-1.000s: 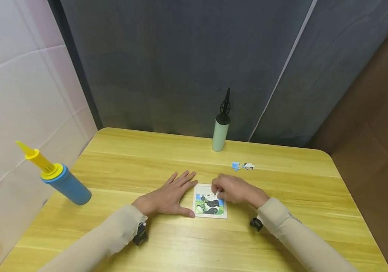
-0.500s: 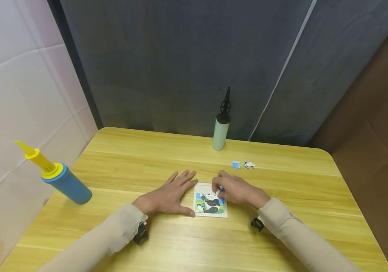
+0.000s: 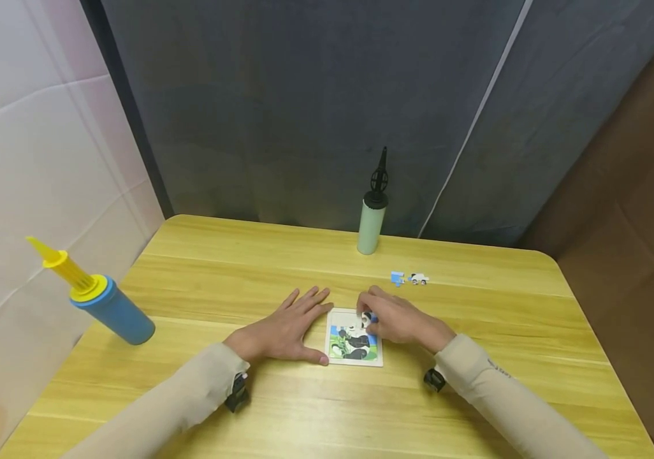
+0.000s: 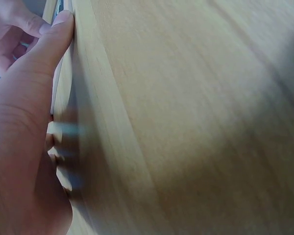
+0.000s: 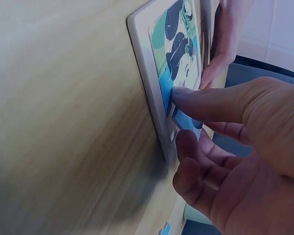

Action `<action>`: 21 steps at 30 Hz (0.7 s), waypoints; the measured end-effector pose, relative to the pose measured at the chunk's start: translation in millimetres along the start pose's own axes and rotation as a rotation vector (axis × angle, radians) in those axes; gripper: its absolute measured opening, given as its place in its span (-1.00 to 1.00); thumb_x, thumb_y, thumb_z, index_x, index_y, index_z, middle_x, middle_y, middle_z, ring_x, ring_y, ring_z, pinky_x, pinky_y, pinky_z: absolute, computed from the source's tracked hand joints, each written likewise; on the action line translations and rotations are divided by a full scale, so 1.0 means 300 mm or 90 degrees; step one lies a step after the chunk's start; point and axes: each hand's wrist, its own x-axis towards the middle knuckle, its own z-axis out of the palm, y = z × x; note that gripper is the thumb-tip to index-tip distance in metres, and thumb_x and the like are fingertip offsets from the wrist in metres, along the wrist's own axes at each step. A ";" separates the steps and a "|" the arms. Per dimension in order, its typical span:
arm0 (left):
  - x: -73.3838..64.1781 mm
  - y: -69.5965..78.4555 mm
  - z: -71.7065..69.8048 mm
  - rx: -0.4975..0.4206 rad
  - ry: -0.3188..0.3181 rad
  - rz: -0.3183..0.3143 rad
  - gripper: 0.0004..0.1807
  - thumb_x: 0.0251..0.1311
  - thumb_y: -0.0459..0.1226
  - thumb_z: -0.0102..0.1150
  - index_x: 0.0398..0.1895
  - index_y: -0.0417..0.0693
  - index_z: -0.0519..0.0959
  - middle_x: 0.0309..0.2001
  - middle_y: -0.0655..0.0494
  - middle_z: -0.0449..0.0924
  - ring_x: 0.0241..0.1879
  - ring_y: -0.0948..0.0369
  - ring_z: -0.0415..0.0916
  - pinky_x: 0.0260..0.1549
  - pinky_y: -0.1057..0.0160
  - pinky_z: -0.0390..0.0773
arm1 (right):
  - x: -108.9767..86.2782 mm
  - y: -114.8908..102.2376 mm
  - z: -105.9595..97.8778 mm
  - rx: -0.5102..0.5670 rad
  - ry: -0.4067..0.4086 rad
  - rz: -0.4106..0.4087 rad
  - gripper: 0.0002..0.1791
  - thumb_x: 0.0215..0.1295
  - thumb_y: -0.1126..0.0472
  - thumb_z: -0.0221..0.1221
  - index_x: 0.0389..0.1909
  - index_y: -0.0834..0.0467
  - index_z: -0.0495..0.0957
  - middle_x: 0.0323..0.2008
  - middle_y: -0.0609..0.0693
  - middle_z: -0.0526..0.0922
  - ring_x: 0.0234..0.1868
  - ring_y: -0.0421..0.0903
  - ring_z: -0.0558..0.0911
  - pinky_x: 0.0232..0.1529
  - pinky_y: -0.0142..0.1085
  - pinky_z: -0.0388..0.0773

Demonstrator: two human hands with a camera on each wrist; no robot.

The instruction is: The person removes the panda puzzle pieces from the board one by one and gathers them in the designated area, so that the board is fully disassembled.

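A square panda jigsaw puzzle lies in a white tray (image 3: pixel 356 364) in front of the person. The left hand (image 3: pixel 283 333) rests flat on the table, fingers spread, with the thumb and index fingertip at the tray's left corners. Over the tray's upper right part, the right hand (image 3: pixel 398 317) pinches a blue, black and white puzzle piece (image 5: pixel 186 120) between thumb and fingers. In the right wrist view the piece sits tilted against the pieces in the tray. The fingers partly hide it. Two loose puzzle pieces, one blue (image 3: pixel 397 278) and one mostly white (image 3: pixel 419 278), lie beyond the right hand.
A pale green hand pump (image 3: pixel 370 228) with a black nozzle stands near the table's back edge. At the left stands a blue and yellow hand pump (image 3: pixel 115 312). Dark cloth hangs behind the wooden table (image 3: pixel 235 255).
The right hand has turned and shifted the pinched piece slightly over the tray's upper right, and more of its black and white print now shows. The left hand stays in place.
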 end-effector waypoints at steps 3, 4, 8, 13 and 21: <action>0.000 0.001 -0.002 0.000 -0.002 0.000 0.23 0.19 0.44 0.30 0.73 -0.03 0.10 0.79 -0.04 -0.20 0.78 -0.10 -0.28 0.72 -0.30 -0.26 | 0.000 0.002 0.002 0.012 0.004 -0.011 -0.76 0.42 0.29 0.36 -0.02 0.03 0.55 -0.04 -0.03 0.64 -0.15 -0.11 0.54 -0.06 -0.14 0.61; 0.000 0.002 -0.002 0.001 -0.002 0.000 0.23 0.19 0.44 0.30 0.73 -0.03 0.11 0.79 -0.04 -0.19 0.78 -0.10 -0.28 0.72 -0.30 -0.26 | -0.001 0.003 0.003 0.020 0.005 -0.014 -0.76 0.42 0.30 0.35 -0.02 0.03 0.54 -0.04 -0.02 0.67 -0.15 -0.10 0.56 -0.04 -0.12 0.63; 0.000 0.003 -0.003 0.002 -0.001 0.001 0.22 0.19 0.43 0.31 0.73 -0.04 0.11 0.79 -0.05 -0.19 0.78 -0.11 -0.27 0.72 -0.31 -0.25 | -0.006 0.005 0.012 0.050 0.001 -0.022 -0.75 0.45 0.35 0.30 0.01 0.03 0.51 0.03 0.05 0.73 -0.06 -0.07 0.65 0.04 -0.04 0.68; 0.001 0.002 -0.002 0.003 0.001 0.003 0.22 0.19 0.42 0.32 0.72 -0.05 0.11 0.78 -0.06 -0.18 0.78 -0.11 -0.26 0.71 -0.32 -0.24 | -0.011 0.009 0.022 0.049 -0.003 -0.041 -0.77 0.50 0.37 0.22 0.06 0.05 0.55 0.03 0.02 0.73 -0.03 -0.10 0.64 0.05 -0.08 0.67; 0.001 -0.004 0.002 0.008 0.004 0.006 0.23 0.19 0.42 0.32 0.72 -0.06 0.11 0.78 -0.07 -0.18 0.78 -0.12 -0.25 0.71 -0.33 -0.23 | -0.015 0.019 0.018 0.050 0.005 -0.042 -0.81 0.58 0.32 0.15 0.06 0.03 0.62 0.01 -0.05 0.74 -0.09 -0.15 0.61 0.03 -0.15 0.63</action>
